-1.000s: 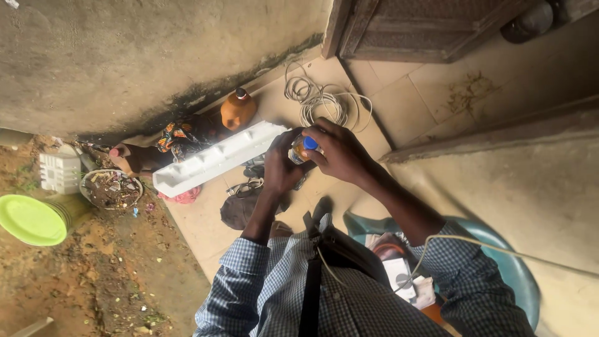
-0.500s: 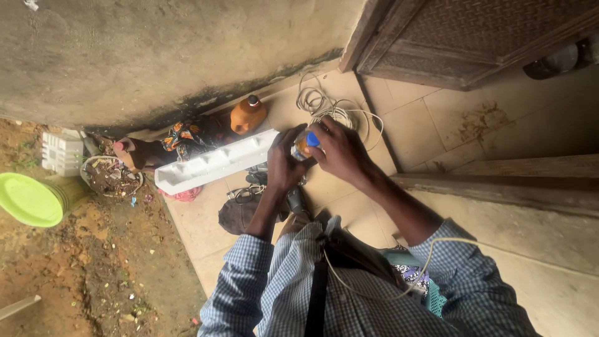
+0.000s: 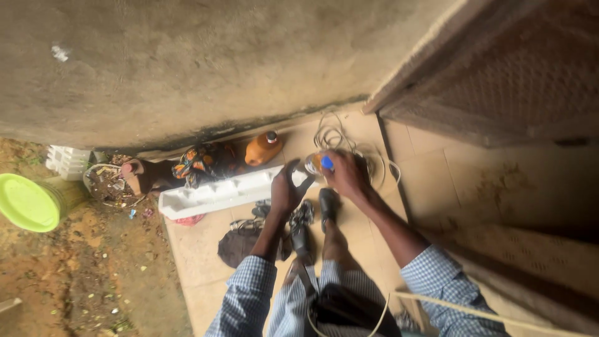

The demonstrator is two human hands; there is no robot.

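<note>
Two hands meet in the middle of my view, both on one small bottle (image 3: 317,163) with a blue cap and an orange label. My left hand (image 3: 286,190) wraps its fingers around the bottle's body, and my right hand (image 3: 345,175) closes over the capped end, so the bottle is held between them above the tiled floor (image 3: 199,249). The picture is blurred here, so I cannot tell how tight either grip is.

Just below and left of the left hand lies a long white plastic tray (image 3: 218,193) with divided compartments, stretched along the floor. Beyond it, near the grey wall (image 3: 187,62), stands an orange bottle (image 3: 262,148) with a dark cap, beside a bundle of patterned cloth (image 3: 203,161). A coil of pale cable (image 3: 340,140) lies on the floor behind the hands.

At far left a lime-green lid (image 3: 25,203) sits on a bucket over bare earth, near a bowl of scraps (image 3: 106,184) and a white crate (image 3: 65,161). Below my hands I see dark shoes (image 3: 327,203) and blue checked sleeves (image 3: 246,293). To the right stands a wooden door (image 3: 511,81).
</note>
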